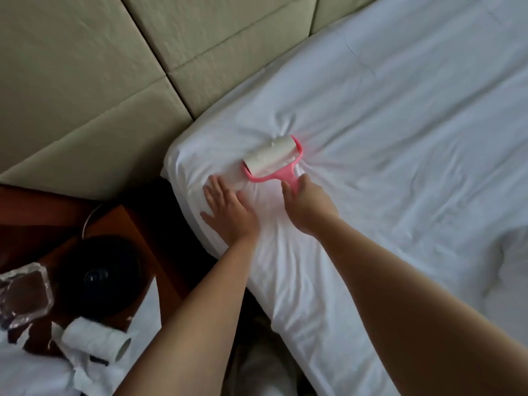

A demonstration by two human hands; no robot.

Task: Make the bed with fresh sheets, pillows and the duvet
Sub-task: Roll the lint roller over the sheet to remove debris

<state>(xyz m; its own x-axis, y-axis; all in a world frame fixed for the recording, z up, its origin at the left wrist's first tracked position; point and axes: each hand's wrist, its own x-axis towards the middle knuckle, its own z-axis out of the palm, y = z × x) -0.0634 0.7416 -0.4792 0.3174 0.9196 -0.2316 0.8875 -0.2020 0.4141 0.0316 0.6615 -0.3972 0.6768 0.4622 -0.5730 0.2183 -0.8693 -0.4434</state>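
- White fitted sheet (385, 124) covers the bed; it is drawn over the corner near the headboard and shows creases radiating from the point where the roller presses in.
- Pink-framed lint roller (273, 160) lies on the sheet near that corner, its white paper drum touching the fabric and its handle pointing back toward the person.
- Right hand (304, 205) grips the pink handle, fingers and thumb curled round it; the forearm reaches in from the lower right.
- Left hand (228, 210) rests flat on the sheet just beside the roller, fingers straight and slightly spread, holding nothing, close to the mattress edge.
- Padded headboard (100, 67), beige-green with stitched panels, stands behind the bed along the upper left.
- A bunched white fold of bedding (511, 252) lies at the right edge; whether it is duvet or sheet cannot be told.
- Wooden bedside worktop (123, 221) sits left of the bed, well apart from the hands.
- On the worktop: a round black object (97, 274), a clear glass dish (24, 292), a white paper roll (95, 340) lying on its side, and torn white paper (85, 378) beside it.
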